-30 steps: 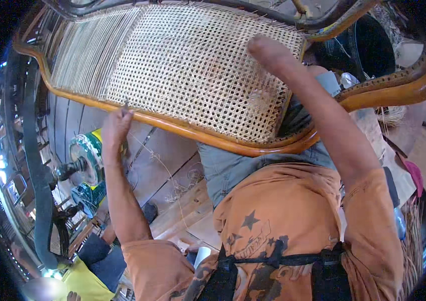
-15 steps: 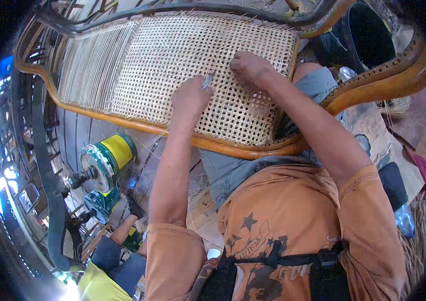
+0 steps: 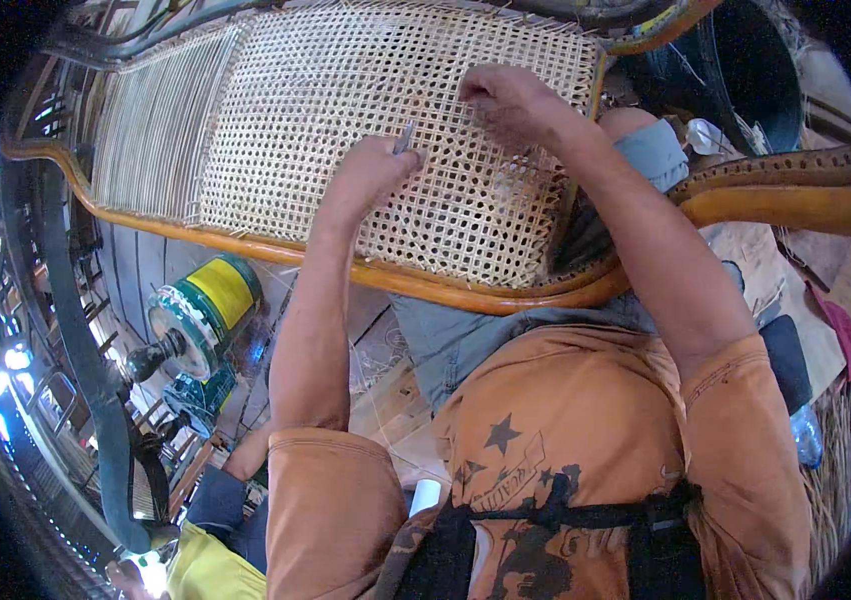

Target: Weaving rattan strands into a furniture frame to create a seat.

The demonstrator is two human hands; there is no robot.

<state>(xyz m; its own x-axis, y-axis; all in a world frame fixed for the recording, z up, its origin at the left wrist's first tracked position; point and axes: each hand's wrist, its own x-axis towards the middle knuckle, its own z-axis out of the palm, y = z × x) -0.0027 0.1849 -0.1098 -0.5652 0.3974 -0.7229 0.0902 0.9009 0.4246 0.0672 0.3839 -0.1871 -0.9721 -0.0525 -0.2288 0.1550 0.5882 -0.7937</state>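
A woven cane panel (image 3: pixel 315 110) stretches across a curved, varnished wooden frame (image 3: pixel 245 248) in front of me. Its right and middle parts have an open mesh; the left part (image 3: pixel 145 150) shows only close parallel strands. My left hand (image 3: pixel 365 180) is closed round a small metal tool (image 3: pixel 406 137), whose narrow tip points up over the mesh. To the right, my right hand (image 3: pixel 515 105) hovers over or rests on the weave with its fingers curled together. Whatever it pinches, perhaps a thin strand, is too small to make out.
Beyond the frame's right end stands a large black bucket (image 3: pixel 755 80). Green and yellow turned pieces (image 3: pixel 210 300) lie on the floor at left. Another person in yellow (image 3: pixel 210 565) is at lower left. A clear plastic bottle (image 3: pixel 805 435) and dry strands lie at right.
Both hands have shifted slightly up in the picture, and the gap between them has widened a little. The metal tool now points more upright. The whole view has moved somewhat.
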